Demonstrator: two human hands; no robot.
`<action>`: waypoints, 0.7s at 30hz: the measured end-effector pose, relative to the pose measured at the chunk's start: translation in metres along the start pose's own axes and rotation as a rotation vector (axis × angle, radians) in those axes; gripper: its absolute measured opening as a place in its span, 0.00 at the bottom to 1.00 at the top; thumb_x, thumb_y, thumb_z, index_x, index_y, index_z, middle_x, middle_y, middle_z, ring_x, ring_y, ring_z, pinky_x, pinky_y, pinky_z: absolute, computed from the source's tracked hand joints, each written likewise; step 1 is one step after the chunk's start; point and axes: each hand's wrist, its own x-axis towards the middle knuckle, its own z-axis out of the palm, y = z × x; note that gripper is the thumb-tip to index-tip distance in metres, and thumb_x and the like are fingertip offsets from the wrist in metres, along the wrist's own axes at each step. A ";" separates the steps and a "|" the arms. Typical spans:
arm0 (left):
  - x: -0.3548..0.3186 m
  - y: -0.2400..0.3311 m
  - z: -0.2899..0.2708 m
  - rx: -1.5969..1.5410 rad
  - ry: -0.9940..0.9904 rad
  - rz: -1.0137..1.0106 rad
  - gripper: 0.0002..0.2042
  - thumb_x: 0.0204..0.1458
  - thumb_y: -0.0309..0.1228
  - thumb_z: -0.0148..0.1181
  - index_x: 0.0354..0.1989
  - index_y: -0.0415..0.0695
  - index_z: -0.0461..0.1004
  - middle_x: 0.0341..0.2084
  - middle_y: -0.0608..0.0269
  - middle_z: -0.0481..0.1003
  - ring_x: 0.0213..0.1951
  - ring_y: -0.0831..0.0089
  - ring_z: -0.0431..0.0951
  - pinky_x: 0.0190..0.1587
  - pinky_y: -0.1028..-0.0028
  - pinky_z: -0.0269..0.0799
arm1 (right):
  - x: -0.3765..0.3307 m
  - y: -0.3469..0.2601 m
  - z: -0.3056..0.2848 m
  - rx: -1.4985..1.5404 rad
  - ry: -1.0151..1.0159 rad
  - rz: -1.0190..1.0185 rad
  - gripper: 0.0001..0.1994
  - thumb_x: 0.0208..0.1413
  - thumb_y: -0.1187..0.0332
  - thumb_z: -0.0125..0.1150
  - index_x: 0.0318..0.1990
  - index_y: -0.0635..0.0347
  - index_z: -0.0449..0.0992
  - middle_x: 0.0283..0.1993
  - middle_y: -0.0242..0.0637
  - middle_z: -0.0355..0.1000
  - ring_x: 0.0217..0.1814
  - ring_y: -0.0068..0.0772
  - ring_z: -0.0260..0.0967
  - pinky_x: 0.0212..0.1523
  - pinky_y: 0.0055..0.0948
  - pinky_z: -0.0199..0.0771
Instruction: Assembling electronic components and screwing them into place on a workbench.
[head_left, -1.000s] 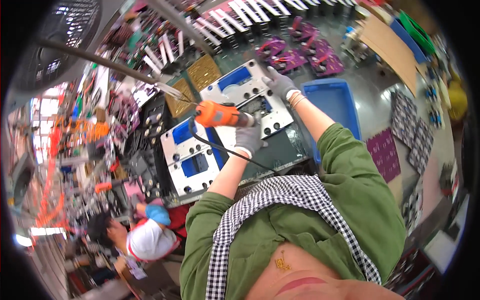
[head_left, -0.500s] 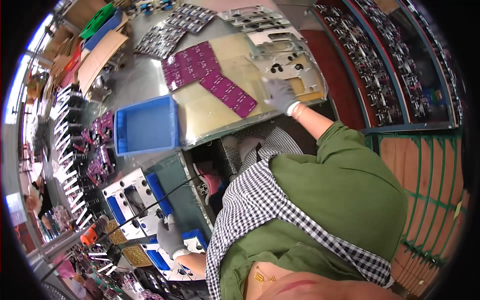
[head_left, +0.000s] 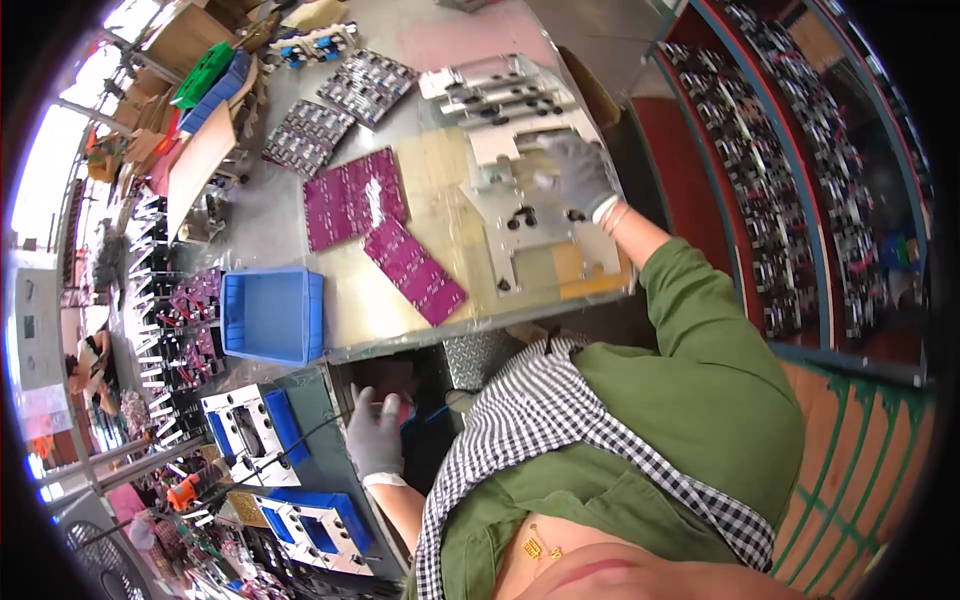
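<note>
In a grey glove, my right hand (head_left: 580,178) is over the silvery cut-out metal plates (head_left: 522,240) near the table's right edge. Its fingers are spread, and I see nothing held; whether they touch a plate I cannot tell. My left hand (head_left: 376,442), also gloved, hovers with fingers apart beside the edge of the dark green bench (head_left: 330,425). Left of it lie two white plates on blue blocks, the farther plate (head_left: 232,415) and the nearer plate (head_left: 350,535). Purple circuit boards (head_left: 355,195) lie flat on the table, one strip-shaped board (head_left: 415,272) at an angle.
An empty blue bin (head_left: 232,345) stands at the table's near left corner. Farther back lie populated circuit panels (head_left: 310,135). A rack of dark assemblies (head_left: 715,160) stands at the right. An orange power tool (head_left: 183,492) is at the lower left.
My right hand has moved farther over the metal plates. My left hand has lifted away from the white plates toward the bench edge. The whole view has shifted.
</note>
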 end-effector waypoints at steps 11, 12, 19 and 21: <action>-0.046 0.025 0.061 0.232 -0.190 -0.332 0.30 0.51 0.50 0.61 0.58 0.43 0.70 0.41 0.55 0.79 0.45 0.57 0.78 0.49 0.59 0.71 | 0.267 0.077 0.113 -0.131 -0.606 -0.007 0.47 0.43 0.55 0.69 0.72 0.55 0.53 0.68 0.52 0.60 0.69 0.46 0.60 0.67 0.37 0.59; -0.047 0.023 0.064 0.214 -0.203 -0.339 0.30 0.51 0.50 0.61 0.58 0.43 0.70 0.42 0.55 0.79 0.46 0.57 0.78 0.49 0.59 0.71 | 0.268 0.079 0.110 -0.008 -0.593 -0.045 0.45 0.43 0.55 0.69 0.70 0.56 0.57 0.67 0.52 0.62 0.67 0.46 0.62 0.66 0.37 0.60; -0.039 0.028 0.058 0.199 -0.141 -0.263 0.29 0.51 0.49 0.61 0.56 0.43 0.70 0.39 0.52 0.78 0.44 0.54 0.78 0.47 0.57 0.72 | 0.256 0.098 0.094 0.235 -0.813 -0.169 0.40 0.37 0.57 0.72 0.62 0.59 0.67 0.60 0.48 0.70 0.63 0.42 0.65 0.64 0.37 0.62; -0.034 0.038 0.051 0.231 -0.117 -0.225 0.29 0.51 0.50 0.60 0.56 0.43 0.71 0.38 0.51 0.78 0.43 0.53 0.78 0.46 0.57 0.72 | 0.246 0.104 0.101 0.251 -0.841 -0.316 0.50 0.35 0.53 0.73 0.69 0.54 0.58 0.64 0.50 0.67 0.65 0.45 0.65 0.63 0.38 0.64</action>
